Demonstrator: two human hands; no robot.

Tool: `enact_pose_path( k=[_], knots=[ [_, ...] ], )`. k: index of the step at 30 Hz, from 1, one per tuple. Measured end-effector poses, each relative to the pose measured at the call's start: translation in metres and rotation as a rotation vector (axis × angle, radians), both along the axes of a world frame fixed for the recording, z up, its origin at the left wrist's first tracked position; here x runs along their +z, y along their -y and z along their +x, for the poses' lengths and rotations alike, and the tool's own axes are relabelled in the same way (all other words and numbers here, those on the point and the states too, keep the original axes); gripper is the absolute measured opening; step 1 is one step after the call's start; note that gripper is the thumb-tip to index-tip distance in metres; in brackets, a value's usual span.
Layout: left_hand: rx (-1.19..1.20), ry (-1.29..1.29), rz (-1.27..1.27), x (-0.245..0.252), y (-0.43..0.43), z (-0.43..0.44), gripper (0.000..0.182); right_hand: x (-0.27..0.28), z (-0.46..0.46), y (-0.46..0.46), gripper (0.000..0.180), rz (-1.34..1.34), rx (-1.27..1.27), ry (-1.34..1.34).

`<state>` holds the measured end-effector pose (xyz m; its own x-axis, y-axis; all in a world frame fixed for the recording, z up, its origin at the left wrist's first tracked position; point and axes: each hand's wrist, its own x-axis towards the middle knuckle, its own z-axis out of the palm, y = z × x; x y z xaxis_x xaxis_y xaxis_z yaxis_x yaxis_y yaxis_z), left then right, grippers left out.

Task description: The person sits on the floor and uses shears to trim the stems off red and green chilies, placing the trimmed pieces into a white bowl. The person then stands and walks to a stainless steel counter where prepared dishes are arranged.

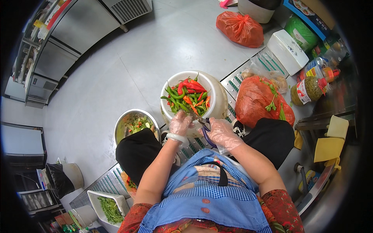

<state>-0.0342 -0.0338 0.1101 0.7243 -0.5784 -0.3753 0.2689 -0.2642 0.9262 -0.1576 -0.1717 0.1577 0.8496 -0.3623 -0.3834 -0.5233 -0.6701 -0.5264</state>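
Note:
My right hand (223, 132), in a clear plastic glove, grips a pair of scissors (206, 134) with dark purple handles. Their blades point up and left over the near rim of a white plastic basket (215, 99). My left hand (180, 123), also gloved, has its fingers curled beside the blades. Whether a pepper is between those fingers is hidden. Red and green chili peppers (189, 91) fill the basket, some whole and some apparently cut. It sits on a larger pale round container (223, 102). A steel bowl (117, 128) of vegetable scraps lies left of it.
A red plastic bag (250, 100) with leafy stems rests right of the basket. Another tied red bag (240, 29) and a white foam box (287, 51) stand farther off. A slotted drain grate (233, 87) crosses the floor. Behind left is a white basket of greens (110, 209).

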Motion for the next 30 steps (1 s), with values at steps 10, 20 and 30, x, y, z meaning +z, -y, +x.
enact_pose_path(
  k=[10,20,30],
  knots=[
    [-0.089,0.004,0.123,-0.003,0.000,0.003,0.019,-0.016,-0.002,-0.003,0.059,0.049,-0.012,-0.019],
    [-0.148,0.113,0.247,-0.007,0.000,-0.006,0.024,-0.022,0.002,0.008,0.061,0.221,-0.051,-0.092],
    [0.073,-0.212,-0.140,-0.021,-0.002,0.005,0.030,-0.020,0.002,0.008,0.058,0.114,-0.080,-0.008]
  ],
)
